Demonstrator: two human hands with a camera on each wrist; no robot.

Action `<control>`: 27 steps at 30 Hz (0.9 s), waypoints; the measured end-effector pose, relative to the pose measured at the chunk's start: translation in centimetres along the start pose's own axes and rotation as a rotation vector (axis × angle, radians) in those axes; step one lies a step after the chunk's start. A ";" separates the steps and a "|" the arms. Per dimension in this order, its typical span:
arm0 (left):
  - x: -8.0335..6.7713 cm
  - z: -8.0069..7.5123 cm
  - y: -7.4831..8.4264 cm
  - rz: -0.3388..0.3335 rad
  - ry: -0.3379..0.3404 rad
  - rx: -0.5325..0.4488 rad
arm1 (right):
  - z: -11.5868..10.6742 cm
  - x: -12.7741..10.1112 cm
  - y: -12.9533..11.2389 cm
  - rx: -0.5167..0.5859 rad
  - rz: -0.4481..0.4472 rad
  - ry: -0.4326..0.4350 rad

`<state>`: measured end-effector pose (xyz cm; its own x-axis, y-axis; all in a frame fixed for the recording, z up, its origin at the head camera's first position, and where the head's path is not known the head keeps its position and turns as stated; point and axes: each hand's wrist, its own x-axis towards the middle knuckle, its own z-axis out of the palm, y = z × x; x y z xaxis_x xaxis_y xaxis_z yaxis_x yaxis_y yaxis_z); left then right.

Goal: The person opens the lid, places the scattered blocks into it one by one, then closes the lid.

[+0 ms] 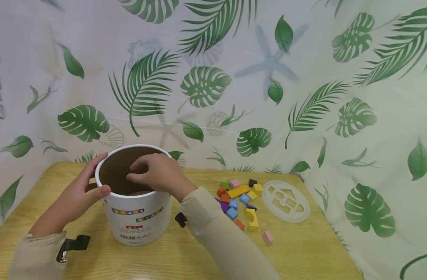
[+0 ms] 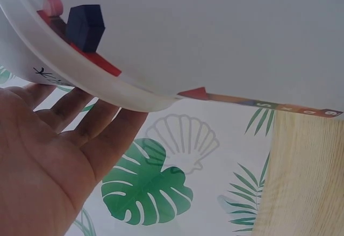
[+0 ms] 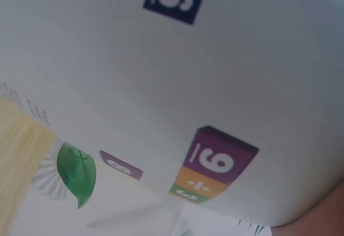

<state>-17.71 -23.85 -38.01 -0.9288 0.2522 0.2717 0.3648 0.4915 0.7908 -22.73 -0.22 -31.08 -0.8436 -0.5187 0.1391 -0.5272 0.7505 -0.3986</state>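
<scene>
A white bucket point(image 1: 138, 217) printed with coloured number tiles stands upright on the table, its mouth tilted toward my view. My left hand point(image 1: 73, 194) holds it at the left rim, thumb over the near edge and fingers along the outer side. In the left wrist view, those fingers point(image 2: 102, 123) reach the rim from below. Inside the bucket's mouth is my right hand point(image 1: 161, 175), entering over the right rim. Its thumb and index finger are bent with a gap between them, and nothing shows in that gap. The bucket's wall fills most of the right wrist view.
Several coloured blocks point(image 1: 233, 203) lie in a loose pile on the wooden table point(image 1: 199, 252), right of the bucket. Beside them lies a pale oval lid with shape cutouts point(image 1: 269, 210). A pink block point(image 1: 267, 238) sits nearer the front. A leaf-patterned cloth point(image 1: 213, 124) hangs behind.
</scene>
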 end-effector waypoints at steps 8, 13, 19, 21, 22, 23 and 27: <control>-0.1 -0.6 -0.2 -0.019 0.017 0.020 | 0.7 -0.9 0.8 0.237 -0.220 0.284; -0.1 -0.6 0.1 -0.024 0.023 0.032 | 0.3 -2.3 2.0 0.280 -0.353 0.415; 0.0 -0.3 0.1 -0.024 0.015 0.024 | -1.6 -4.7 5.6 0.348 -0.384 0.537; 0.0 -0.2 0.1 -0.029 0.008 0.016 | -2.4 -5.6 7.4 0.333 -0.359 0.533; 0.0 -0.2 0.1 -0.032 0.007 0.014 | -2.8 -6.1 8.4 0.319 -0.340 0.529; 0.1 -0.2 0.1 -0.031 0.007 0.012 | -3.2 -6.6 9.5 0.307 -0.321 0.522; 0.2 -0.1 0.0 -0.023 0.001 0.013 | -4.4 -8.8 14.0 0.248 -0.205 0.498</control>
<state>-17.90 -23.90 -37.85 -0.9371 0.2393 0.2540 0.3437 0.5077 0.7900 -23.10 16.65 -33.88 -0.7053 -0.3429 0.6205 -0.6952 0.5059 -0.5106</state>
